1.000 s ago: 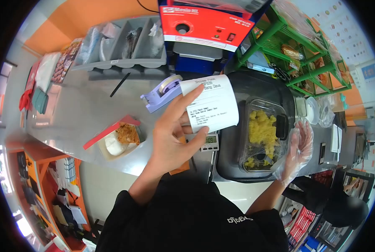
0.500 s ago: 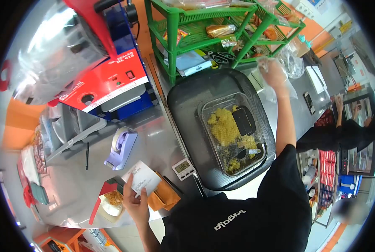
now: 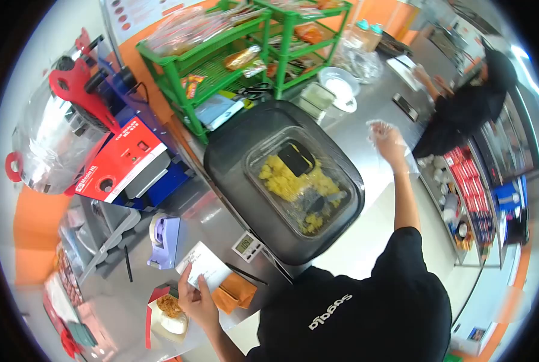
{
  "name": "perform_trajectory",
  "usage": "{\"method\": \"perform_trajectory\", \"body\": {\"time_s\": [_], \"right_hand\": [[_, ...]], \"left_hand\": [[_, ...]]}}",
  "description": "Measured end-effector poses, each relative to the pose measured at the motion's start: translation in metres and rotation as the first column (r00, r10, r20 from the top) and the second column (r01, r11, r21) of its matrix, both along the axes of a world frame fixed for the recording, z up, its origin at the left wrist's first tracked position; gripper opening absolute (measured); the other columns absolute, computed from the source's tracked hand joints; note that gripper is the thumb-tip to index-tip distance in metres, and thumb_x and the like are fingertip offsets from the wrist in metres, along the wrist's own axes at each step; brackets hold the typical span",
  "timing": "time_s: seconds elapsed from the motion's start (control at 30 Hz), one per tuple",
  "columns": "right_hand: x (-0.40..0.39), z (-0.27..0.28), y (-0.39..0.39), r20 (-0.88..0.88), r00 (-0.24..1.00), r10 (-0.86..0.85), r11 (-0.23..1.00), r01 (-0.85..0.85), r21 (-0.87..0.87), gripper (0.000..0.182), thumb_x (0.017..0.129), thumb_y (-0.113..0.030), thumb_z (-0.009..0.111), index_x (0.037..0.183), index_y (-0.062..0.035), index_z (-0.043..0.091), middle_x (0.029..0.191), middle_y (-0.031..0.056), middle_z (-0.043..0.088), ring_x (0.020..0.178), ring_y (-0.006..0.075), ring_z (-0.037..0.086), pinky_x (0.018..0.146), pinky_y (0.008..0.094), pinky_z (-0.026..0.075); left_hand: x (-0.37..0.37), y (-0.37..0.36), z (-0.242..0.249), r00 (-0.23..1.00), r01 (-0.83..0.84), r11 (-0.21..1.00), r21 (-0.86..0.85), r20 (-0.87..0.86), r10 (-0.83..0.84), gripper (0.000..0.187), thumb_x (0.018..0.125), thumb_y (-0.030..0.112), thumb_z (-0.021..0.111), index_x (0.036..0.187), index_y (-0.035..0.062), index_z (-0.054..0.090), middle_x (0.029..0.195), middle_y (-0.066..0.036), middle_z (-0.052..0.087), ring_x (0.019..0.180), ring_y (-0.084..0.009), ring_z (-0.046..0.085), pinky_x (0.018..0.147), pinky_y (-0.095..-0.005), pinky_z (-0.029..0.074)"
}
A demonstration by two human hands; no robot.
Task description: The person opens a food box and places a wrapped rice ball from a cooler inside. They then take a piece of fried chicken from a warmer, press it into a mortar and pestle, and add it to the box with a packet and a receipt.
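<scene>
My left hand [image 3: 196,300] holds a white printed receipt [image 3: 202,267] low over the steel counter, just right of an open red food box [image 3: 168,311] with rice and fried food. My right hand [image 3: 387,142], in a thin clear plastic glove, is stretched out to the right of the big black cooker [image 3: 281,181], fingers curled, and I cannot tell whether it holds anything besides the glove. Through the cooker's clear lid [image 3: 299,187] I see yellow rice and a black scoop.
A lilac tape dispenser [image 3: 163,240], a black pen [image 3: 127,263], a small digital scale [image 3: 246,245] and an orange pouch [image 3: 237,290] lie by the receipt. A red-blue sealing machine [image 3: 125,169] and green racks [image 3: 233,54] stand behind. Another person in black [image 3: 462,96] works at the far counter.
The view has swung to the right. My left hand with the receipt stays low by the food box. My gloved right hand has pulled back from the green rack to the cooker's right side.
</scene>
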State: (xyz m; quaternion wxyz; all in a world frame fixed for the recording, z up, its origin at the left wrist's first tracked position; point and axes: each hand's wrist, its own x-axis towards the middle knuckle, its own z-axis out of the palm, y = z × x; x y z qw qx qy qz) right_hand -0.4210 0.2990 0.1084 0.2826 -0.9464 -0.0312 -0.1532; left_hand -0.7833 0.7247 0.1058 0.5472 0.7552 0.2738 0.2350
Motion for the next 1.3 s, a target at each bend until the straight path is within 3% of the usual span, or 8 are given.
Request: {"method": "perform_trajectory", "body": {"time_s": [0.07,0.17,0.4,0.7,1.0,1.1,1.17,1.3], "right_hand": [[-0.061,-0.007,-0.024,-0.064,0.997,-0.053,0.997,0.050,-0.052,0.022,0.082,-0.015,0.061,0.102,-0.0079,0.070,0.090,0.0150,0.070,0.083,0.0290,0.068,0.074,0.0369,0.052],[-0.109,-0.024,-0.089,-0.047,0.999,0.011,0.965,-0.023,-0.261,0.026,0.081,-0.014,0.064,0.106,-0.0065,0.068,0.088,0.0130,0.071,0.081,0.0252,0.069,0.071,0.0346,0.052],[-0.078,-0.024,-0.132,-0.042,0.998,-0.038,0.999,0.037,-0.022,0.029,0.083,-0.010,0.065,0.112,-0.0062,0.064,0.099,0.0129,0.070,0.082,0.0261,0.069,0.073,0.0351,0.053],[0.238,-0.045,-0.147,0.338,0.869,0.362,0.929,-0.309,-0.203,0.029,0.087,-0.008,0.059,0.115,-0.0100,0.064,0.110,0.0145,0.067,0.100,0.0332,0.063,0.089,0.0412,0.048],[0.489,-0.061,-0.140,0.151,0.880,0.451,0.891,-0.453,-0.017,0.028,0.085,-0.008,0.051,0.107,-0.0023,0.066,0.101,0.0225,0.066,0.099,0.0348,0.064,0.088,0.0432,0.048],[0.506,-0.051,-0.130,-0.260,0.799,0.542,0.724,-0.601,-0.339,0.024,0.081,-0.009,0.052,0.098,-0.0011,0.068,0.097,0.0218,0.067,0.090,0.0344,0.065,0.083,0.0438,0.050],[0.513,-0.052,-0.129,-0.471,0.620,0.628,0.255,-0.735,-0.628,0.020,0.081,-0.012,0.053,0.086,-0.0013,0.069,0.091,0.0208,0.067,0.080,0.0351,0.065,0.078,0.0440,0.051],[0.513,-0.079,-0.138,-0.471,0.682,0.560,0.164,-0.649,-0.743,0.030,0.087,-0.025,0.050,0.094,-0.0033,0.069,0.096,0.0177,0.069,0.085,0.0349,0.066,0.078,0.0475,0.051]], "left_hand": [[0.012,-0.003,-0.002,0.999,0.016,1.000,0.019,0.038,-0.016,0.024,0.084,-0.011,0.058,0.104,-0.0001,0.067,0.074,0.000,0.063,0.057,-0.0025,0.040,0.046,-0.0225,0.027],[0.017,-0.004,-0.018,0.979,0.200,0.940,0.276,-0.020,-0.202,0.020,0.079,-0.013,0.057,0.088,0.0002,0.067,0.071,-0.003,0.062,0.058,-0.0069,0.047,0.049,-0.0237,0.034],[-0.032,-0.081,-0.033,0.911,0.413,0.906,-0.095,0.023,-0.413,0.019,0.069,-0.007,0.046,0.070,-0.0028,0.064,0.069,-0.009,0.061,0.063,-0.0166,0.056,0.059,-0.0263,0.042],[0.135,-0.271,-0.011,0.877,0.446,0.893,0.052,-0.221,-0.425,0.026,0.076,-0.009,0.049,0.081,0.0009,0.073,0.074,-0.009,0.063,0.060,-0.0110,0.054,0.053,-0.0233,0.036],[0.211,-0.370,0.029,0.881,0.336,0.928,0.161,-0.401,-0.249,0.026,0.084,-0.008,0.053,0.098,0.0031,0.071,0.087,-0.010,0.064,0.071,-0.0138,0.059,0.059,-0.0219,0.042],[0.244,-0.402,0.046,0.956,0.029,0.976,0.214,-0.292,0.036,0.027,0.084,-0.007,0.054,0.103,0.0019,0.070,0.089,-0.008,0.062,0.080,-0.0128,0.059,0.066,-0.0247,0.045],[0.254,-0.407,0.046,0.981,-0.064,0.982,0.177,-0.169,0.094,0.030,0.084,-0.007,0.055,0.112,-0.0022,0.066,0.105,-0.014,0.062,0.095,-0.0186,0.060,0.077,-0.0252,0.046],[0.268,-0.410,0.037,0.986,-0.154,0.988,0.009,-0.061,0.155,0.046,0.083,-0.010,0.055,0.129,-0.0051,0.054,0.127,-0.016,0.055,0.117,-0.0235,0.054,0.095,-0.0314,0.045]]}}
